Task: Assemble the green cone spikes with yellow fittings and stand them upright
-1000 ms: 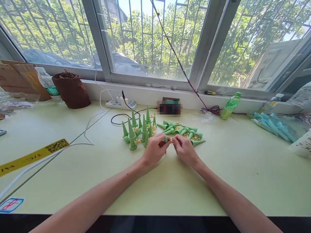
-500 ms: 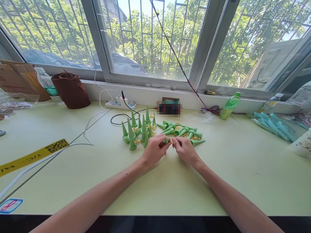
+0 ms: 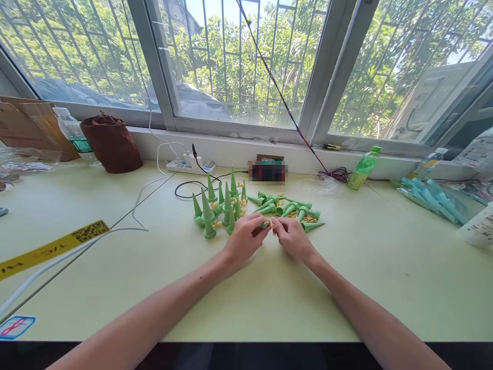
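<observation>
My left hand is closed around a green plastic watering spike, mostly hidden by the fingers. My right hand pinches a small yellow valve against the end of that spike; how far it is seated I cannot tell. Left of my hands stand several upright green spikes, many with yellow valves on their sides. Just beyond my right hand lies a heap of loose green spikes with small yellow valves among them.
A power strip with cables, a brown drawstring bag and a green bottle line the window side. At right lie bagged turquoise items. A white cable and a yellow tag strip cross the left side.
My hands stay together in nearly the same place, with only slight finger movement at the valve. Nothing else has visibly moved.
</observation>
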{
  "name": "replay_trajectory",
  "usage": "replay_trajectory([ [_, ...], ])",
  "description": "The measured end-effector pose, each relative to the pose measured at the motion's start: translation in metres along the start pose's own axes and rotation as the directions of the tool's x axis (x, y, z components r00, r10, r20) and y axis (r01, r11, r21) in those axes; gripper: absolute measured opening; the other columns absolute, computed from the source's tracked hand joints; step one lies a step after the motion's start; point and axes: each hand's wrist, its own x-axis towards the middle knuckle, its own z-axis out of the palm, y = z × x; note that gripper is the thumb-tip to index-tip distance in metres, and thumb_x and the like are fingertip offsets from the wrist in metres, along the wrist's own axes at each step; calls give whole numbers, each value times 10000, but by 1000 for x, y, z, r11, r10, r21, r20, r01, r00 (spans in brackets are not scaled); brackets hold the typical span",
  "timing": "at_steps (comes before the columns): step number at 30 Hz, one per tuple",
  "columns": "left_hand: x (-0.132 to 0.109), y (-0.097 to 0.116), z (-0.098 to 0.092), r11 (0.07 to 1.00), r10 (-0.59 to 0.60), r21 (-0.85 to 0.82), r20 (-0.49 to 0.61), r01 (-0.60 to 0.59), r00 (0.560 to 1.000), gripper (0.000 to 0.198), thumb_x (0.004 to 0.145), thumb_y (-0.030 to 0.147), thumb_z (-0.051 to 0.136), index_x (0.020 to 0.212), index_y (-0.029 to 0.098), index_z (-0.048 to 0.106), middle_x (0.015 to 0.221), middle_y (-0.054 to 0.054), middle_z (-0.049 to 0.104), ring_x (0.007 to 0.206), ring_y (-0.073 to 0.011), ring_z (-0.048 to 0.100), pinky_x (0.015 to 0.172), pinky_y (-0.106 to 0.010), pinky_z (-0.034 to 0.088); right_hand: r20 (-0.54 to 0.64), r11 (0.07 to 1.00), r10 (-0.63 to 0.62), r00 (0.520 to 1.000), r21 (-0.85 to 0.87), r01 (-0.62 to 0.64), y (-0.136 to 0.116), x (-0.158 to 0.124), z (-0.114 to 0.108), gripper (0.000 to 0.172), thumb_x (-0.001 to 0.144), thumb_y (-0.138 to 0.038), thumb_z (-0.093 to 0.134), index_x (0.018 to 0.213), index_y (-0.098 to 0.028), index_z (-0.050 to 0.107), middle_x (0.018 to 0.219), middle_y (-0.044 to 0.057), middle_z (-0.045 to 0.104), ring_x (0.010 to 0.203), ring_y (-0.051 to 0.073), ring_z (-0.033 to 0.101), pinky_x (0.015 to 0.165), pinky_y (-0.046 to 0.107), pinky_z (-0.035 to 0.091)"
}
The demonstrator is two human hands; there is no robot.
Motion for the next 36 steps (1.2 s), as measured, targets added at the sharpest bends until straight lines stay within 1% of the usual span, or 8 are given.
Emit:
replay_trajectory([
  [5,0,0,0,1000,18,8,8,-18,1000,141,887,209,547,831,178,673,794,-29,617,506,-70,493,515,-206,422,7,1000,7,1000,16,-7,0,0,0,431,924,-464,405,592,-200,480,447,-27,435,434,122,387,473,248,309],
  [13,0,1,-2,1000,29,0,37,-29,999,168,897,233,523,841,190,675,813,-39,620,539,-83,519,532,-208,434,9,999,11,1000,50,-12,-2,0,-1,448,917,-498,404,582,-206,462,428,-33,401,405,119,363,446,253,300],
  [19,0,2,-3,1000,6,-10,35,-5,999,153,882,228,539,826,182,674,808,-41,623,514,-80,508,514,-214,428,41,994,24,999,102,-28,-1,0,-1,455,922,-497,404,572,-207,413,457,-39,370,403,107,362,430,247,281],
  [22,1,3,-3,1000,-7,-20,28,8,1000,138,875,233,551,824,177,668,810,-37,621,513,-75,511,510,-208,431,36,992,37,999,123,-41,-1,0,0,463,922,-503,413,568,-205,406,473,-42,357,408,103,362,431,244,280],
  [27,2,5,-3,993,-78,-86,29,80,997,124,860,269,578,844,163,639,840,-49,644,537,-85,547,519,-219,467,-9,989,54,998,137,-53,2,2,1,490,917,-536,417,563,-199,440,488,-37,390,412,103,391,436,245,299],
  [32,2,7,-3,949,-187,-240,93,204,978,172,846,313,596,927,162,610,801,-52,658,553,-116,589,476,-227,489,-34,992,71,997,108,-67,2,3,1,507,914,-538,426,537,-200,443,425,-39,386,385,109,389,433,249,305],
  [36,2,5,-2,899,-227,-349,147,265,963,216,847,355,604,947,163,591,749,-46,644,542,-127,591,425,-222,480,-57,996,55,997,79,-50,-1,2,0,510,913,-536,427,530,-201,442,408,-33,414,388,115,396,449,255,323],
])
